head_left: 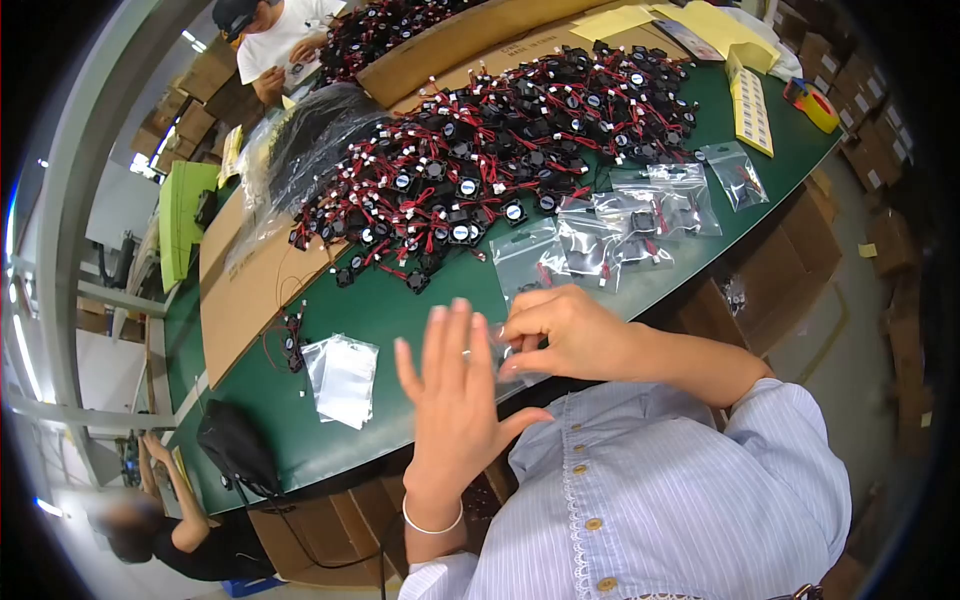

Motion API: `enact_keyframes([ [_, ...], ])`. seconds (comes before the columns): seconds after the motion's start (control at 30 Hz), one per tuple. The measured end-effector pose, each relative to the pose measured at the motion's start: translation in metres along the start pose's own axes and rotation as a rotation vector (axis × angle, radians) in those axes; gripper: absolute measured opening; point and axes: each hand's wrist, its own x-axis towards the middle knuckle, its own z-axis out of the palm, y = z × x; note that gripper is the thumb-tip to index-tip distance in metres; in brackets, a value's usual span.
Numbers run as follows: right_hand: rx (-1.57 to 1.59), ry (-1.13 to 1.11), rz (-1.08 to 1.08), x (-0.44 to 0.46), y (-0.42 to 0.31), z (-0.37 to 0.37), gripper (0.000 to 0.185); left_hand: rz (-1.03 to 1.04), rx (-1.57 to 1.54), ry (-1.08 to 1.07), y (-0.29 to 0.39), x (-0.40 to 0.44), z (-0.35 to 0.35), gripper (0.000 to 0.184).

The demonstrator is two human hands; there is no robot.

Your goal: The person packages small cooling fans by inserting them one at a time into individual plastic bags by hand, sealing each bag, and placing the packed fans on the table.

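Observation:
My left hand (452,400) is raised over the table's near edge, its fingers stretched out and spread, holding nothing. Beside it, my right hand (580,335) has thumb and forefinger pinched on a clear plastic bag (508,378), mostly hidden behind the hands. A stack of flat clear bags (345,380) lies left of my left hand. Just beyond my right hand, a zip bag (528,262) with red wires showing overlaps other filled bags (640,225). Past these spreads a large heap of small black cooling fans (470,187) with red and black wires and white connectors.
The green table (270,415) holds a cardboard sheet (240,300), a black pouch (236,447), a yellow label sheet (750,105) and a tape roll (815,106). An open carton (790,270) stands below the edge. Co-workers (290,40) are at the far side and lower left.

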Motion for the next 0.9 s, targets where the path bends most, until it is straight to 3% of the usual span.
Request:
enact_keyframes([
  [0.2, -0.193, -0.033, -0.142, -0.003, 0.001, -0.001, 0.023, 0.124, -0.277, -0.15, -0.005, 0.002, 0.005, 0.09],
  [0.27, -0.19, -0.25, -0.117, -0.002, 0.009, 0.001, 0.021, 0.191, -0.271, -0.085, -0.006, 0.002, 0.014, 0.091],
  [0.37, -0.068, -0.126, -0.059, 0.001, 0.009, 0.005, 0.022, 0.12, -0.271, -0.05, -0.012, 0.002, 0.021, 0.092],
  [0.5, -0.108, -0.145, 0.034, 0.007, 0.006, 0.003, 0.025, 0.161, -0.275, -0.056, -0.028, -0.005, 0.026, 0.092],
  [0.6, -0.034, -0.211, 0.015, 0.01, 0.012, 0.002, 0.029, 0.161, -0.298, -0.061, -0.026, -0.005, 0.016, 0.089],
  [0.67, -0.2, -0.303, -0.055, 0.013, 0.011, 0.002, 0.032, 0.131, -0.29, -0.045, -0.018, -0.008, 0.017, 0.088],
  [0.8, -0.141, -0.247, -0.063, 0.02, 0.007, 0.013, 0.03, 0.051, -0.263, -0.026, -0.021, -0.015, 0.015, 0.087],
  [0.9, -0.167, -0.39, 0.033, 0.028, -0.004, 0.011, 0.026, 0.04, -0.284, 0.01, -0.025, -0.018, 0.014, 0.087],
])
